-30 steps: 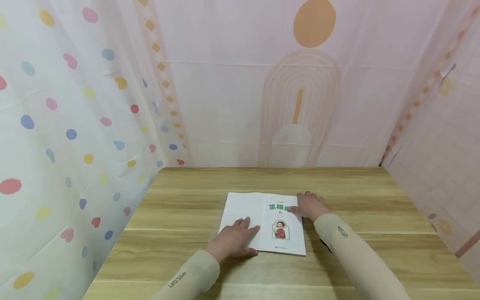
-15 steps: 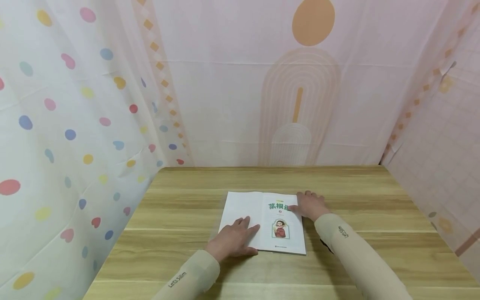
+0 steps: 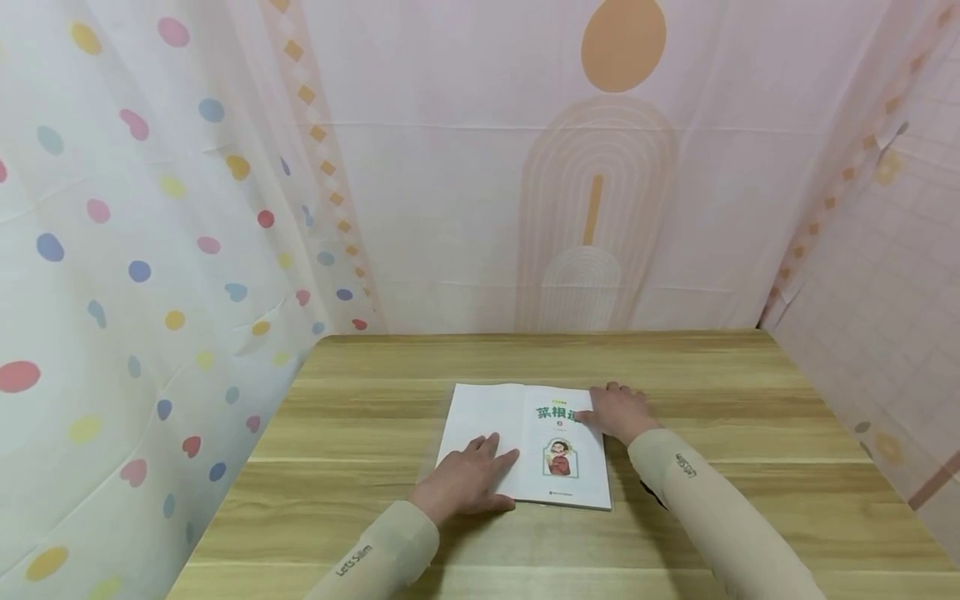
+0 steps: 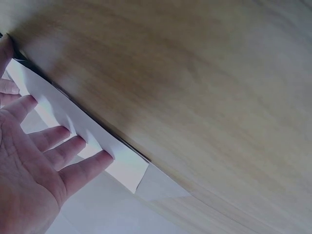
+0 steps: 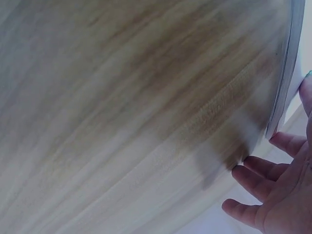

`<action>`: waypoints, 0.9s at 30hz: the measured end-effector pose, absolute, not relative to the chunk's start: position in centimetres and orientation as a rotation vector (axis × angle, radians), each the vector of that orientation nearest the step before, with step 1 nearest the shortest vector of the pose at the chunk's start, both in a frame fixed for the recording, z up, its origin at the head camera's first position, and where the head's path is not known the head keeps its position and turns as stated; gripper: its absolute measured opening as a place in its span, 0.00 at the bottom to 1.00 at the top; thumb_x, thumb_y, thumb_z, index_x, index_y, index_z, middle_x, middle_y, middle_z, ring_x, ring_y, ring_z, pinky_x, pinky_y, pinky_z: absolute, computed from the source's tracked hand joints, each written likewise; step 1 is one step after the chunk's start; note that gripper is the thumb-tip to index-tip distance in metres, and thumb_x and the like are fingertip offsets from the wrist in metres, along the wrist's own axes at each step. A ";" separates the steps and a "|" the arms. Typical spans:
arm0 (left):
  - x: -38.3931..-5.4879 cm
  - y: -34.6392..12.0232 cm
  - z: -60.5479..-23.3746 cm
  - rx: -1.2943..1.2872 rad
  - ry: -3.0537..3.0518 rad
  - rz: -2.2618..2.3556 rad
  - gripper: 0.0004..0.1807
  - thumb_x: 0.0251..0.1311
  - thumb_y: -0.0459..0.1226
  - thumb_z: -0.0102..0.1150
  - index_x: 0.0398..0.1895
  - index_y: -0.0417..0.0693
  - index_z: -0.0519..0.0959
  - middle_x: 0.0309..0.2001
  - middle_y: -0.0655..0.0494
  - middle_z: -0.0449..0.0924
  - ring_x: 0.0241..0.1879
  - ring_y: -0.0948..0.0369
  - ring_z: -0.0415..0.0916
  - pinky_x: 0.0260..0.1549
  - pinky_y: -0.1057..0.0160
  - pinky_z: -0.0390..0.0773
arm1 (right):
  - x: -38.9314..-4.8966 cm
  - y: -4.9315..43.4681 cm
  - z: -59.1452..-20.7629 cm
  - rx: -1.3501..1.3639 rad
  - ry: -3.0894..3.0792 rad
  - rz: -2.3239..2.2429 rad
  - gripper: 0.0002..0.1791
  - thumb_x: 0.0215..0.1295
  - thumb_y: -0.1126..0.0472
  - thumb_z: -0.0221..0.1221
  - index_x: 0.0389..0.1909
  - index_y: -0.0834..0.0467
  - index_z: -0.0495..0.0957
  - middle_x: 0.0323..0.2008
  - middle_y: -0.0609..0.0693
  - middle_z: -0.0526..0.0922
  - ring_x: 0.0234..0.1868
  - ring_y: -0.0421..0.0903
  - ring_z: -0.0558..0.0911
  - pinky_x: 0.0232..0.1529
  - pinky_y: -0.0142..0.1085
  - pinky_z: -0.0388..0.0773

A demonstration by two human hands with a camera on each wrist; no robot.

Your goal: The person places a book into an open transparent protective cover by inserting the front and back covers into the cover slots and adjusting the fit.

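A thin open book (image 3: 536, 483) lies flat on the wooden table, seen in the head view. Its left page is blank; the right page carries green Chinese characters and a small framed drawing of a figure in red. My left hand (image 3: 467, 479) rests on the left page with fingers spread, and the left wrist view shows the fingertips (image 4: 105, 160) pressing the paper. At the upper right corner of the book is my right hand (image 3: 622, 412). Its thumb lies on the page, while the other fingers (image 5: 253, 183) extend past the edge, one touching the corner.
The wooden table (image 3: 360, 400) stretches out on all sides of the book. Behind it hangs a pale curtain (image 3: 450, 208) with an arch pattern. A dotted curtain (image 3: 112, 333) closes off the left side, and a light grid-patterned one (image 3: 885, 317) the right.
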State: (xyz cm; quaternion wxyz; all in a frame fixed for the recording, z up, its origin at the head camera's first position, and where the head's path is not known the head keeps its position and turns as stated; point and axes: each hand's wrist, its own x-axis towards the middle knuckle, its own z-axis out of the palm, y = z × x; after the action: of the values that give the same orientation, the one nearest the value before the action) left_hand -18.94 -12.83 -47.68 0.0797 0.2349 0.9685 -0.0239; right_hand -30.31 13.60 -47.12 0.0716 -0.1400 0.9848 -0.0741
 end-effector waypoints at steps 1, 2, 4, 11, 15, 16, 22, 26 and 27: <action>-18.9 -12.9 -47.7 0.703 2.897 -0.072 0.43 0.58 0.66 0.58 0.74 0.60 0.65 0.72 0.43 0.61 0.68 0.45 0.64 0.51 0.47 0.77 | -30.3 13.6 -47.1 -0.421 2.961 -0.221 0.36 0.67 0.40 0.60 0.61 0.66 0.74 0.55 0.70 0.75 0.57 0.69 0.74 0.59 0.67 0.63; -18.9 -12.9 -47.7 0.702 2.896 -0.073 0.43 0.58 0.66 0.58 0.74 0.61 0.65 0.72 0.43 0.61 0.68 0.45 0.64 0.52 0.47 0.77 | -30.3 13.5 -47.2 -0.428 2.965 -0.218 0.36 0.67 0.40 0.60 0.61 0.66 0.74 0.55 0.70 0.76 0.57 0.69 0.74 0.59 0.67 0.63; -18.9 -13.0 -47.8 0.701 2.896 -0.073 0.43 0.58 0.66 0.58 0.74 0.61 0.65 0.72 0.43 0.61 0.68 0.45 0.64 0.52 0.47 0.77 | -30.2 13.4 -47.2 -0.441 2.971 -0.214 0.36 0.67 0.40 0.59 0.61 0.67 0.74 0.55 0.70 0.76 0.57 0.69 0.74 0.58 0.67 0.64; -19.0 -13.3 -47.7 0.702 2.904 -0.069 0.43 0.58 0.65 0.58 0.74 0.60 0.65 0.72 0.42 0.61 0.68 0.45 0.64 0.51 0.48 0.78 | -30.2 13.2 -47.4 -0.487 3.004 -0.219 0.35 0.68 0.40 0.59 0.59 0.68 0.75 0.52 0.68 0.79 0.55 0.67 0.76 0.57 0.64 0.67; -18.9 -13.3 -47.7 0.706 2.908 -0.068 0.42 0.58 0.65 0.58 0.74 0.60 0.65 0.71 0.42 0.62 0.67 0.45 0.64 0.51 0.48 0.78 | -30.1 13.1 -47.5 -0.503 3.012 -0.210 0.34 0.68 0.41 0.59 0.57 0.69 0.76 0.50 0.67 0.80 0.54 0.66 0.77 0.57 0.64 0.67; -18.8 -13.3 -47.7 0.708 2.910 -0.067 0.42 0.58 0.65 0.59 0.74 0.60 0.66 0.71 0.42 0.62 0.67 0.45 0.64 0.51 0.48 0.77 | -30.0 13.1 -47.6 -0.499 3.011 -0.209 0.35 0.68 0.40 0.59 0.57 0.69 0.76 0.51 0.67 0.79 0.55 0.66 0.77 0.58 0.64 0.67; -18.8 -13.3 -47.8 0.716 2.920 -0.072 0.42 0.58 0.65 0.59 0.74 0.60 0.66 0.71 0.43 0.63 0.67 0.46 0.65 0.51 0.48 0.78 | -30.0 13.1 -47.7 -0.479 3.014 -0.192 0.35 0.68 0.41 0.58 0.58 0.70 0.75 0.52 0.69 0.78 0.55 0.67 0.76 0.57 0.65 0.67; -18.9 -13.2 -47.7 0.707 2.921 -0.081 0.43 0.57 0.66 0.59 0.74 0.60 0.66 0.71 0.43 0.63 0.67 0.46 0.65 0.50 0.48 0.78 | -30.1 13.1 -47.4 -0.467 3.018 -0.187 0.36 0.68 0.40 0.58 0.58 0.69 0.74 0.52 0.69 0.78 0.54 0.68 0.76 0.57 0.65 0.67; -18.9 -13.2 -47.7 0.704 2.922 -0.083 0.43 0.57 0.66 0.59 0.74 0.60 0.66 0.71 0.43 0.63 0.67 0.46 0.65 0.50 0.48 0.78 | -30.1 13.1 -47.4 -0.466 3.019 -0.192 0.36 0.68 0.40 0.58 0.58 0.69 0.75 0.52 0.69 0.78 0.54 0.68 0.76 0.57 0.65 0.67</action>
State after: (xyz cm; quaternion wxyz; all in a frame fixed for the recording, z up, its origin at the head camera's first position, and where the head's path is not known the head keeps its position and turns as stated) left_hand -18.91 -13.24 -47.69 0.0673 0.2338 0.9696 -0.0277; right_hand -30.10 13.07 -47.36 0.0405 -0.1522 0.9855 -0.0626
